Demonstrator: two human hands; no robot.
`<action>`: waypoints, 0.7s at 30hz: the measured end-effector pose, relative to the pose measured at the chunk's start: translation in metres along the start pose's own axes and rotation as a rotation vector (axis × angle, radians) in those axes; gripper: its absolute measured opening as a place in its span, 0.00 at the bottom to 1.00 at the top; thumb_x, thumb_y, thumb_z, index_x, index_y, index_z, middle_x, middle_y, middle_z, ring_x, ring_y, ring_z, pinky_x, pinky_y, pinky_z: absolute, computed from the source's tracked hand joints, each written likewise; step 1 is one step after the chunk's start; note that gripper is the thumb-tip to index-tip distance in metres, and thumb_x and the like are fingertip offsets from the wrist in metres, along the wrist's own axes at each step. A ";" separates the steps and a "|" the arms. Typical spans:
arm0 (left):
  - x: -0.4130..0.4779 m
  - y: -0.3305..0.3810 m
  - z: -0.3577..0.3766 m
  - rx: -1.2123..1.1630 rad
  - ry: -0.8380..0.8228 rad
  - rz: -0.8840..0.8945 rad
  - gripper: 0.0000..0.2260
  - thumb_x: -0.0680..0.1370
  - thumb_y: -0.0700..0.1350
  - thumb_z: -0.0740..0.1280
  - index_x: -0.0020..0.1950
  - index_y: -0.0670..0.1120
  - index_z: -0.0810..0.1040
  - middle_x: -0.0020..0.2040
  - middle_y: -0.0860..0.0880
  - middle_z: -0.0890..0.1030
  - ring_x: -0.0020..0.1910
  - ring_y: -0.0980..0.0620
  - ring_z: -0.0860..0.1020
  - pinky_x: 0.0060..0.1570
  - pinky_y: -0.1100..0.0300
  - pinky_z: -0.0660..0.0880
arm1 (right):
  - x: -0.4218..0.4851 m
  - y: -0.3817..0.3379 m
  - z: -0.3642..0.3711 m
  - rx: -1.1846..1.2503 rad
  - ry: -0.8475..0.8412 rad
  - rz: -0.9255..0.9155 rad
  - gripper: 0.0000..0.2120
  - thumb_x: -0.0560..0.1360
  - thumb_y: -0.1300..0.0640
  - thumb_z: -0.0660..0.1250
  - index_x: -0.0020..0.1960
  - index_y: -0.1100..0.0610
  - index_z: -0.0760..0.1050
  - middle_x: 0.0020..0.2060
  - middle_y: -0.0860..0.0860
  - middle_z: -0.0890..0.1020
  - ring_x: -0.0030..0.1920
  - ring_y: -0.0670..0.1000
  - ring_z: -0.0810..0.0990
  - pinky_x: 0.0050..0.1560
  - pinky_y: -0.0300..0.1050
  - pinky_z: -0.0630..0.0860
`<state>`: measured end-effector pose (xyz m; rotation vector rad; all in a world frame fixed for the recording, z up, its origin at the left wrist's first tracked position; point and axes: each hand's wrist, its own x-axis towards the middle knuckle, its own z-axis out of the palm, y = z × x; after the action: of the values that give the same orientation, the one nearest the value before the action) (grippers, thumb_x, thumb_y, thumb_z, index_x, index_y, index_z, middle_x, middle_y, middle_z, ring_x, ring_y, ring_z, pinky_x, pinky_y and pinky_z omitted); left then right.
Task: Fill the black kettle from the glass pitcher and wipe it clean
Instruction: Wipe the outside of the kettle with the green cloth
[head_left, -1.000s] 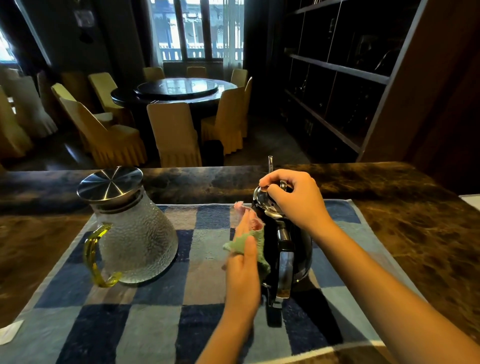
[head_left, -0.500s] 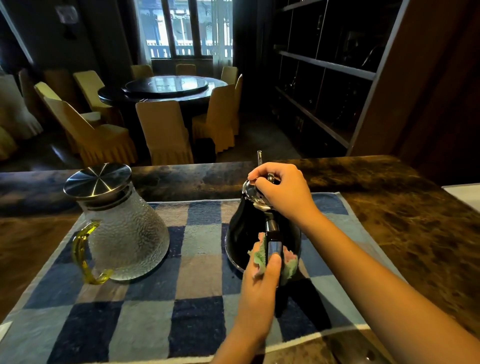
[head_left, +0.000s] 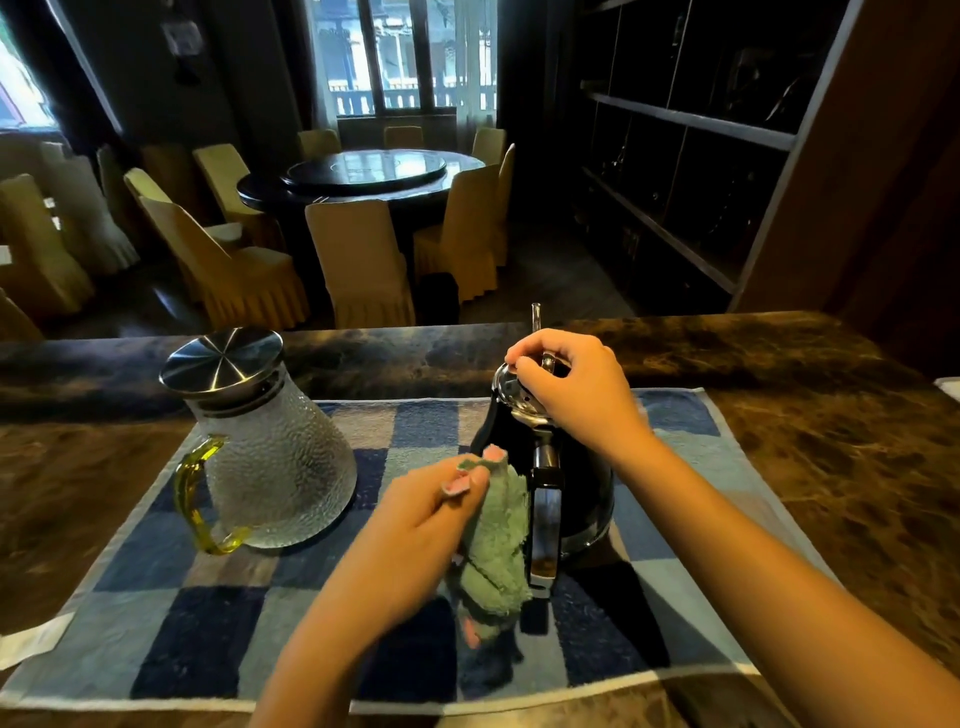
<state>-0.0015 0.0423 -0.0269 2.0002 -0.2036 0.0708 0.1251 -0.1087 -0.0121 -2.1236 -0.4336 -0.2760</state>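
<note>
Dark brown marbled stone forms the table (head_left: 831, 441), and a blue-and-grey checked towel (head_left: 208, 623) is spread across it. On the towel's left part stands a clear textured glass pitcher (head_left: 275, 467), upright, with a steel lid and a yellow-green handle turned toward the person. Well to its right on the same towel stands the black kettle (head_left: 587, 483), upright, its handle facing the person. The right hand (head_left: 576, 389) sits on top of it, fingers curled round the knob of its chrome lid (head_left: 506, 387). The left hand (head_left: 410, 530) grips a fuzzy green cloth (head_left: 496, 545) and holds it against the kettle's side, just left of the handle. Behind the table are a round dark dining table (head_left: 363, 171), yellow-covered chairs (head_left: 358, 260) and dark wooden shelving (head_left: 691, 156).
</note>
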 end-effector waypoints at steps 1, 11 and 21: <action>0.002 0.002 -0.003 0.004 0.010 0.010 0.19 0.78 0.57 0.56 0.38 0.45 0.75 0.33 0.54 0.76 0.34 0.53 0.75 0.39 0.52 0.75 | 0.000 0.001 -0.002 0.013 -0.027 -0.016 0.06 0.72 0.53 0.65 0.42 0.45 0.80 0.39 0.43 0.83 0.41 0.49 0.82 0.45 0.56 0.80; 0.041 0.078 -0.023 0.018 0.127 0.167 0.20 0.77 0.56 0.61 0.47 0.38 0.80 0.45 0.34 0.80 0.46 0.33 0.77 0.49 0.42 0.75 | -0.002 -0.027 -0.062 0.414 -0.508 -0.304 0.11 0.74 0.59 0.70 0.56 0.58 0.79 0.49 0.49 0.84 0.52 0.48 0.82 0.55 0.44 0.78; 0.093 0.148 0.041 0.125 0.072 0.129 0.22 0.79 0.55 0.59 0.48 0.37 0.80 0.45 0.33 0.81 0.41 0.41 0.82 0.40 0.46 0.81 | 0.010 0.013 -0.166 0.432 -0.436 -0.274 0.09 0.66 0.53 0.72 0.43 0.56 0.80 0.37 0.50 0.84 0.39 0.48 0.82 0.44 0.40 0.79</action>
<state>0.0627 -0.0659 0.1008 2.1030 -0.2880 0.2425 0.1337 -0.2514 0.0730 -1.6875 -0.9514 0.1270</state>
